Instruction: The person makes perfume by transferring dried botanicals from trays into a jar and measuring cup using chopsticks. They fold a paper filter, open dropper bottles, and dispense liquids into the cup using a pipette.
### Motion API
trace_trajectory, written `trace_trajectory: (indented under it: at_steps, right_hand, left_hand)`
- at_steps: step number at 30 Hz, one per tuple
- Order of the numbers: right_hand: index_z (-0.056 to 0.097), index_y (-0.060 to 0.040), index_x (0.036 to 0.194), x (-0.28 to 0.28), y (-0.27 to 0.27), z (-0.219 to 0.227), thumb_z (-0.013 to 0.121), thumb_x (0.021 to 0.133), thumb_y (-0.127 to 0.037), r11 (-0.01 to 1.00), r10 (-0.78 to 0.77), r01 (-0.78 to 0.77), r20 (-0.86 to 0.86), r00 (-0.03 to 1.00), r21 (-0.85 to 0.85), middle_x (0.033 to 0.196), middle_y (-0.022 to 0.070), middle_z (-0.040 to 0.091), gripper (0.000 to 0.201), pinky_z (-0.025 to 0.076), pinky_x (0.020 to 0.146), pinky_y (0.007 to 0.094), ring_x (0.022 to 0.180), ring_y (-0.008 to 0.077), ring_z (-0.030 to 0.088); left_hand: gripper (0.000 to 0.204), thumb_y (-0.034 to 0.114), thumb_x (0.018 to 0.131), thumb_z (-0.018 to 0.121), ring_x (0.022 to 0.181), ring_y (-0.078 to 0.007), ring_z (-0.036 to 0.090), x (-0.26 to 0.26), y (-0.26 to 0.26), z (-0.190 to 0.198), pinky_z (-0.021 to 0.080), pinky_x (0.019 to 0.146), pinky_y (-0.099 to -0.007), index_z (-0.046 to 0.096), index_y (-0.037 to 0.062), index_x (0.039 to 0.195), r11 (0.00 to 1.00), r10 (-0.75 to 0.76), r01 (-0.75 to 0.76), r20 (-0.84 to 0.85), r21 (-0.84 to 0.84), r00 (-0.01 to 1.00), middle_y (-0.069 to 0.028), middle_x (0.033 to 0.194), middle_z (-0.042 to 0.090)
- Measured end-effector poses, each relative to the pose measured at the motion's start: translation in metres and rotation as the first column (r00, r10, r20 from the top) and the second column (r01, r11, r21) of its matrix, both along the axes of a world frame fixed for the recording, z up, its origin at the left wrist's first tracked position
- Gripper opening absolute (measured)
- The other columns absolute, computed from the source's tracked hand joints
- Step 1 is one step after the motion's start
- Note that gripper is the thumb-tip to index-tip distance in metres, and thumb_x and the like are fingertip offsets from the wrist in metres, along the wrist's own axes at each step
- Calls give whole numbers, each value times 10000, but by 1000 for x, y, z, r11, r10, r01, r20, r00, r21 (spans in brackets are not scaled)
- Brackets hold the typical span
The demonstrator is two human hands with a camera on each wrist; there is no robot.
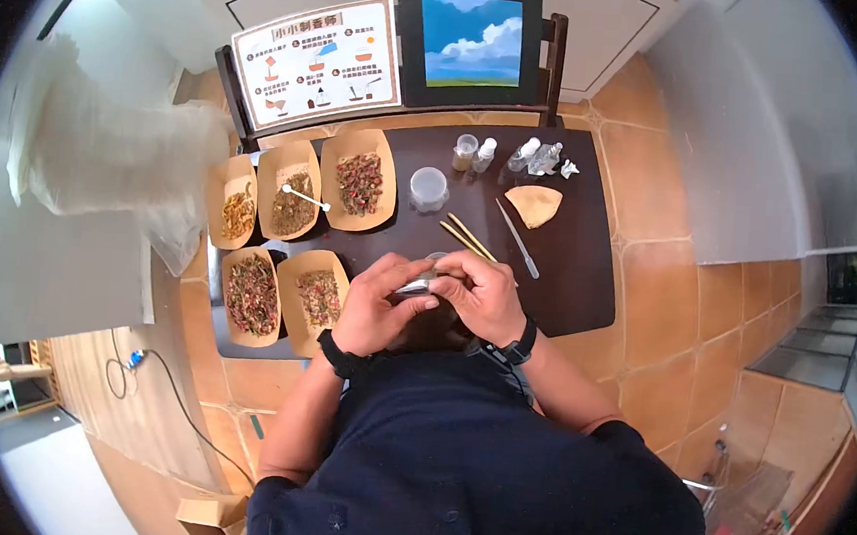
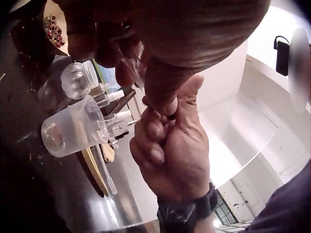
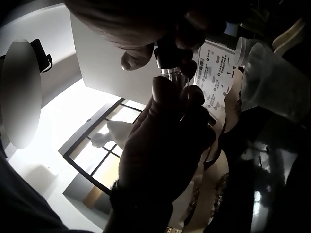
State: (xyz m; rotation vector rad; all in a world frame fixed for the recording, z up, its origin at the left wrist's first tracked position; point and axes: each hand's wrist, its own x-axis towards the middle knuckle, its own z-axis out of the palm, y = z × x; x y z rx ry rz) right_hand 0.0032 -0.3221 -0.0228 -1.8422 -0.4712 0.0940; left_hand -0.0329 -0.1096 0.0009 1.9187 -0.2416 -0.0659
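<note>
Both hands meet in front of the chest at the table's near edge. My left hand grips a small clear bottle, its fingers curled round the body. On the bottle's neck sits a dark cap, which my right hand pinches between thumb and fingers. In the left wrist view, part of the clear bottle shows between the left fingers; the rest is hidden by them. Beyond the hands stands a translucent plastic cup, mostly covered by them in the head view.
Several paper trays of dried flowers and herbs stand on the left. Further back are a round clear jar, small bottles, two sticks, a dropper and a folded tan piece. An instruction sheet leans behind.
</note>
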Motion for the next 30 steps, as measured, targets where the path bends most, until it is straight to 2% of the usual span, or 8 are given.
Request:
trace_trajectory:
  at_steps: [2, 3, 12, 15, 19, 24, 27, 30]
  right_hand:
    - [734, -13, 1138, -4, 8, 7, 835, 1000, -238, 983, -42, 44, -18, 999, 180, 934, 119, 746, 282, 541, 654, 320, 739, 154, 689]
    - [718, -20, 1206, -5, 3, 9, 808, 1003, -176, 994, 8, -3, -43, 999, 107, 1022, 138, 739, 271, 553, 686, 321, 788, 170, 710]
    - [719, -22, 1142, 3, 1, 14, 746, 983, -29, 997, 68, -71, 96, 993, 35, 1046, 130, 709, 162, 579, 811, 390, 916, 332, 724]
    - [752, -21, 1145, 7, 1, 10, 751, 998, -34, 980, 133, -154, 157, 979, 129, 1072, 106, 710, 148, 578, 813, 353, 991, 252, 723]
    - [755, -17, 1123, 5, 4, 9, 752, 986, -5, 963, 146, -170, 123, 982, 212, 1122, 108, 706, 138, 581, 816, 371, 1031, 270, 718]
    - [751, -29, 1046, 3, 3, 10, 782, 1016, -159, 999, 47, -46, 84, 995, -7, 1033, 138, 740, 137, 577, 772, 389, 909, 323, 741]
    - [740, -29, 1008, 6, -3, 6, 797, 1007, -218, 985, 87, -79, 48, 995, -153, 989, 150, 743, 197, 573, 757, 397, 866, 356, 737]
    - [750, -15, 1042, 4, -3, 11, 795, 1008, -200, 994, 82, -79, 33, 996, -81, 1014, 145, 747, 193, 577, 762, 398, 898, 346, 746]
  left_hand:
    - [507, 93, 873, 898, 966, -254, 706, 1, 1, 1, 559, 859, -354, 745, 33, 1352, 1000, 12, -13, -58, -18, 998, -121, 1050, 720]
    - [499, 104, 875, 896, 968, -262, 707, 1, 2, 0, 560, 868, -358, 744, 29, 1345, 999, 28, -29, -31, -14, 999, -124, 1051, 720]
    - [423, 127, 924, 869, 955, -254, 722, 2, 4, 2, 575, 844, -368, 738, 3, 1307, 996, -1, 2, -11, 88, 1000, -124, 1075, 728]
    - [389, 145, 950, 846, 921, -238, 698, 2, 12, -4, 555, 843, -356, 737, 0, 1295, 999, -20, 24, -95, 41, 995, -118, 1047, 712]
    - [366, 149, 966, 829, 885, -214, 669, 0, 11, -4, 534, 828, -336, 739, 8, 1291, 1000, -23, 23, -152, -2, 988, -105, 1006, 689]
    - [390, 147, 948, 849, 903, -231, 691, 2, 8, 4, 547, 834, -343, 741, 12, 1298, 996, -47, 53, -97, 67, 994, -112, 1021, 706]
    - [411, 138, 934, 861, 912, -244, 701, 0, 8, -1, 554, 838, -350, 739, 11, 1306, 996, -54, 59, -65, 73, 996, -116, 1027, 713]
    - [422, 128, 930, 863, 910, -247, 699, 1, 6, -1, 553, 838, -349, 735, 4, 1312, 995, -57, 62, -73, 80, 996, -119, 1019, 707]
